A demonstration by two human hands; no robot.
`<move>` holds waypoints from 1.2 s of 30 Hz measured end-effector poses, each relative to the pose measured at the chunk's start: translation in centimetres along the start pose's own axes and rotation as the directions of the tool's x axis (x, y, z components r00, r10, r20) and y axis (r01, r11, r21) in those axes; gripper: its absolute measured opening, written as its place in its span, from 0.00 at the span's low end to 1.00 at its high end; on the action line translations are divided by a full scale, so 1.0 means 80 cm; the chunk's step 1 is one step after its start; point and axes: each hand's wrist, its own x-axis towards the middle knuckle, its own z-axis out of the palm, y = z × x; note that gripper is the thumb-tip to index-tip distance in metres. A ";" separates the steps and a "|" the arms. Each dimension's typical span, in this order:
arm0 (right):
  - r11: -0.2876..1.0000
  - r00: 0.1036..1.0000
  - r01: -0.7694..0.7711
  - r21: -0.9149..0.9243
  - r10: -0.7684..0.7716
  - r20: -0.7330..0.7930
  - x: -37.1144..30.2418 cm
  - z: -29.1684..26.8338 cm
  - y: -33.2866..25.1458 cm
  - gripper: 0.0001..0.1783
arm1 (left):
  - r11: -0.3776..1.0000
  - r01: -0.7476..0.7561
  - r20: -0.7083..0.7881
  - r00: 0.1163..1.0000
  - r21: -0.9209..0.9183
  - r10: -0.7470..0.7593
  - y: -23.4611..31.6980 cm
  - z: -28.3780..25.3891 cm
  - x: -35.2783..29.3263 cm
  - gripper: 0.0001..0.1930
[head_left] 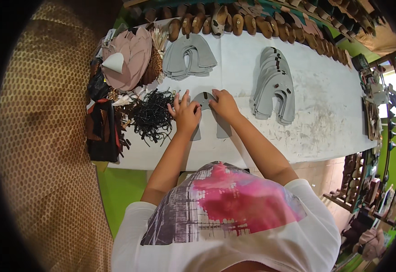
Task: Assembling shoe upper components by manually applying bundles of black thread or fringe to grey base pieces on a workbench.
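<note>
A grey U-shaped shoe-upper piece (223, 128) lies on the white-covered table in front of me, its curve pointing away and a small dark tab on top. My left hand (186, 116) is at its left side, thumb and index finger pinched over the edge, other fingers spread. Something tiny and dark shows at those fingertips, too small to name. My right hand (225, 106) grips the curve's right edge between thumb and fingers. Beside my left hand lies a tangled heap of black beaded strips (151, 113).
Stacks of similar grey pieces lie at the far left (189, 59) and to the right (272, 90), the right ones with dark bits on them. Pink cut pieces (132, 56) are piled at the left. Brown shoe lasts (237, 25) line the far edge. Racks (358, 181) stand at the right.
</note>
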 end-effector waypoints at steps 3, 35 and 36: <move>0.998 0.999 0.041 0.053 -0.043 0.030 0.015 0.005 0.004 0.22 | 0.996 -0.092 -0.036 0.995 0.018 0.093 -0.001 -0.007 0.002 0.03; 0.997 0.791 -0.073 -0.013 0.066 0.608 0.067 0.001 -0.014 0.17 | 0.970 -0.145 0.285 0.955 0.193 0.087 0.011 -0.008 -0.051 0.27; 0.997 0.792 -0.070 -0.016 0.065 0.607 0.064 0.003 -0.013 0.17 | 0.980 -0.120 0.285 0.956 0.156 0.071 0.010 -0.004 -0.054 0.28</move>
